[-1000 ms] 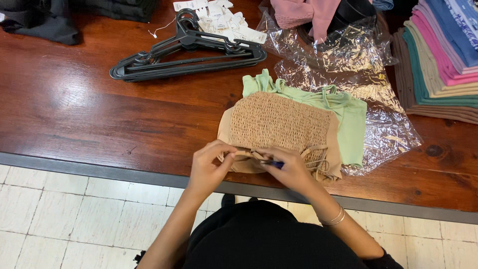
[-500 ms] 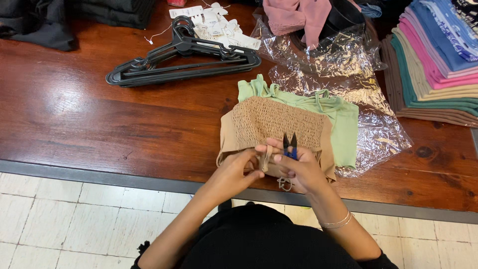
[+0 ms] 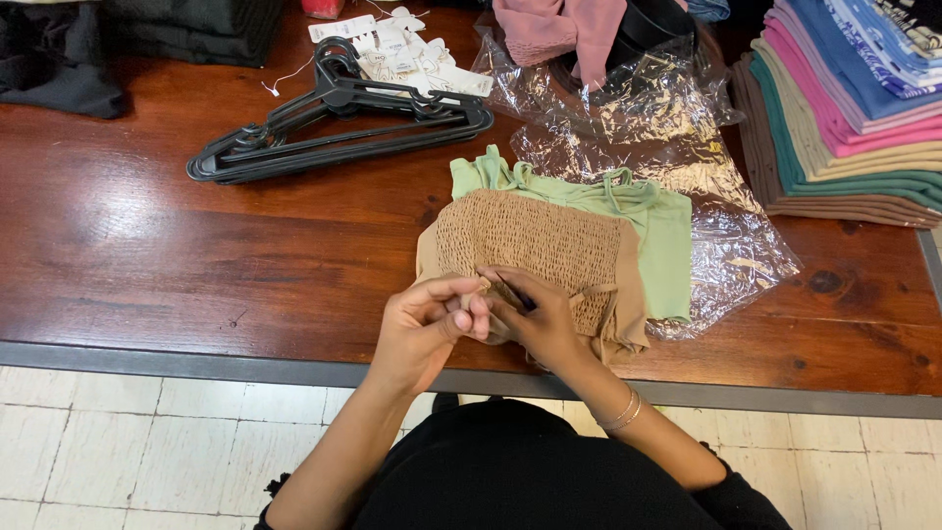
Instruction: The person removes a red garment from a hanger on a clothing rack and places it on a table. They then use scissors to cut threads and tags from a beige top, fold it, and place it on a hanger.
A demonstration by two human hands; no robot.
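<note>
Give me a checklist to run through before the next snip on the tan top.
1. Tan smocked top lies flat on the wooden table: ok.
2. Left hand pinches the top's near edge: ok.
3. Right hand holds a small dark tool against the fabric: ok; its blades are hidden, so open or closed cannot tell.
4. Green top lies under the tan one, apart from the hands: ok.
5. Black hangers lie well away from the work: ok.
6. What the fingers are pinching, thread or tag: cannot tell.
</note>
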